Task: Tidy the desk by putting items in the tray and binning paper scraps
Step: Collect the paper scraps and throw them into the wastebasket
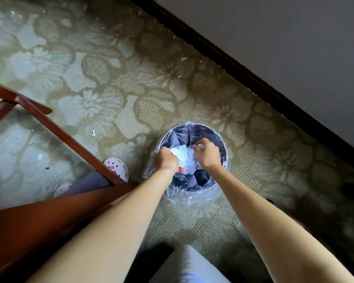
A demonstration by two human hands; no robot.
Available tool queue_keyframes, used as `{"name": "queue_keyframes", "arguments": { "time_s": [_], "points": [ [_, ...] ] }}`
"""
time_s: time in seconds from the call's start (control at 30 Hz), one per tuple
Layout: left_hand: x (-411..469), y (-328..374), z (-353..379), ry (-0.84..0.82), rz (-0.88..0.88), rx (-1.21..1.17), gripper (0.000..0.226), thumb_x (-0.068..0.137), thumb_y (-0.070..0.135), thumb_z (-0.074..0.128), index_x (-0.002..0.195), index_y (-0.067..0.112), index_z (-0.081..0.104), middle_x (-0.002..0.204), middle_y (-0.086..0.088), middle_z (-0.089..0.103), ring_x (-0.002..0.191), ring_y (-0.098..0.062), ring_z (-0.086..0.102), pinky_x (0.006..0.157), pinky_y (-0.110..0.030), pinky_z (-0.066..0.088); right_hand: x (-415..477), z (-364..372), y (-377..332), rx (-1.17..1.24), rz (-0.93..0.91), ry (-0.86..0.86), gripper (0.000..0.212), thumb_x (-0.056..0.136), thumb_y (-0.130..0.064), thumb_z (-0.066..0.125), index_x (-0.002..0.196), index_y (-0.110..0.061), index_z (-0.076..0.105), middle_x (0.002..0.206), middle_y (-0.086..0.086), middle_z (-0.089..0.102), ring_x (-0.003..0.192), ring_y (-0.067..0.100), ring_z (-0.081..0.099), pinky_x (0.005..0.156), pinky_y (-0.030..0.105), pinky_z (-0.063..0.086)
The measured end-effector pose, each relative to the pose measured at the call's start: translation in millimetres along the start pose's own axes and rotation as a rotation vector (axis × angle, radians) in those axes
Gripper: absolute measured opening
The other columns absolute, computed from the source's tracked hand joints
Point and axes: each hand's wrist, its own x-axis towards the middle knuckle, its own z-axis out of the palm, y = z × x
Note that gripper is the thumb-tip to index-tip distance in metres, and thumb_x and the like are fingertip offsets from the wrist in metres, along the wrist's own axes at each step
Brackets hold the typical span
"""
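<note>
The paper scraps [181,155], a crumpled white bundle, hang in the middle of the frame directly above the mouth of the waste bin [192,123], gathered between both hands. The left hand [167,160] has its grip curled tightly round one side of the bundle, and the right hand [207,154] has its grip bent in and pinching a white piece on the other side; neither has let go. This looks like the binning step, close to its end. The next move calls only for both grips to loosen while they stay over the opening, so the pieces fall inside the clear plastic liner [192,201] and none drift past the rim. The bin stands on a green carpet [131,88] with a pale flower pattern. A few stray scraps [93,133] lie on the carpet to the left of the bin and would probably need collecting too. A red-brown wooden frame [65,137], possibly part of the desk, crosses the left and lower left. Pale pink clogs [117,168] show beside it. A dark skirting board [243,72] runs diagonally across the upper right, under a plain grey wall [284,37]. No tray is in view.
</note>
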Motion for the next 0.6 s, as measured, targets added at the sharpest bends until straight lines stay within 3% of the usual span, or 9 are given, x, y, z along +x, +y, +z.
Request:
{"name": "queue_keyframes", "arguments": {
  "time_s": [0.07,0.13,0.23,0.27,0.33,0.4,0.5,0.6],
  "points": [
    [-1.6,3.4,-0.5,-0.006,-0.043,-0.072,0.028,0.09,-0.013,0.039,0.114,-0.008,0.053,0.12,-0.025,0.051,0.1,-0.044,0.058,0.072,-0.048,0.056,10.1,5.4,4.6,-0.008,0.011,-0.015,0.024,0.091,-0.014,0.052,0.11,-0.003,0.06,0.111,0.021,0.065,0.103,0.035,0.06,0.083,0.036,0.048],
    [3.0,2.3,-0.1,-0.034,-0.071,-0.09,0.031,0.091,-0.014,0.037,0.116,-0.01,0.053,0.126,-0.024,0.051,0.095,-0.038,0.056,0.08,-0.048,0.054,16.8,8.9,9.0,-0.028,0.026,-0.031,0.026,0.089,-0.006,0.051,0.112,-0.005,0.062,0.113,0.021,0.065,0.1,0.033,0.06,0.08,0.032,0.049],
    [7.2,3.4,-1.7,-0.036,-0.086,-0.085,0.029,0.093,-0.011,0.039,0.118,-0.01,0.054,0.127,-0.026,0.052,0.094,-0.039,0.058,0.075,-0.04,0.055,22.4,11.0,15.7,-0.004,0.057,-0.051,0.032,0.086,0.005,0.046,0.11,-0.005,0.065,0.11,0.022,0.066,0.079,0.025,0.057,0.05,0.014,0.048],
    [8.4,4.5,-2.1,-0.041,-0.082,-0.076,0.029,0.093,-0.01,0.038,0.117,-0.009,0.055,0.126,-0.026,0.053,0.089,-0.037,0.061,0.069,-0.035,0.056,23.0,11.2,16.5,0.018,0.063,-0.05,0.032,0.087,0.004,0.045,0.11,-0.005,0.065,0.11,0.022,0.066,0.078,0.026,0.058,0.047,0.012,0.048],
    [7.5,6.8,-2.9,-0.067,-0.078,-0.077,0.032,0.094,-0.009,0.035,0.12,-0.006,0.053,0.121,-0.024,0.055,0.079,-0.03,0.058,0.071,-0.032,0.057,23.4,10.4,15.2,0.026,0.063,-0.049,0.031,0.09,-0.003,0.046,0.117,-0.004,0.061,0.117,0.021,0.064,0.093,0.032,0.062,0.072,0.024,0.055],
    [5.9,7.2,-3.5,-0.096,-0.073,-0.06,0.037,0.095,-0.008,0.031,0.127,-0.003,0.048,0.125,-0.022,0.052,0.091,-0.028,0.052,0.086,-0.038,0.051,21.6,8.3,11.4,0.008,0.069,-0.097,0.037,0.094,-0.014,0.048,0.129,-0.004,0.05,0.127,0.019,0.058,0.114,0.031,0.056,0.092,0.032,0.045],
    [1.4,6.8,-6.4,-0.11,-0.045,-0.001,0.041,0.096,-0.005,0.028,0.133,0.003,0.044,0.138,-0.02,0.044,0.107,-0.031,0.05,0.09,-0.038,0.049,17.3,6.2,7.6,-0.048,0.068,-0.176,0.047,0.097,-0.027,0.045,0.136,-0.003,0.039,0.136,0.019,0.05,0.124,0.032,0.048,0.099,0.034,0.039],
    [-5.2,5.7,-12.9,-0.111,-0.017,0.087,0.042,0.097,-0.002,0.027,0.135,0.005,0.043,0.138,-0.018,0.044,0.106,-0.03,0.05,0.092,-0.039,0.048,11.5,1.8,6.9,-0.141,0.017,-0.176,0.036,0.098,-0.01,0.034,0.131,-0.002,0.043,0.132,0.023,0.051,0.119,0.036,0.049,0.096,0.037,0.04]
  ]
}}
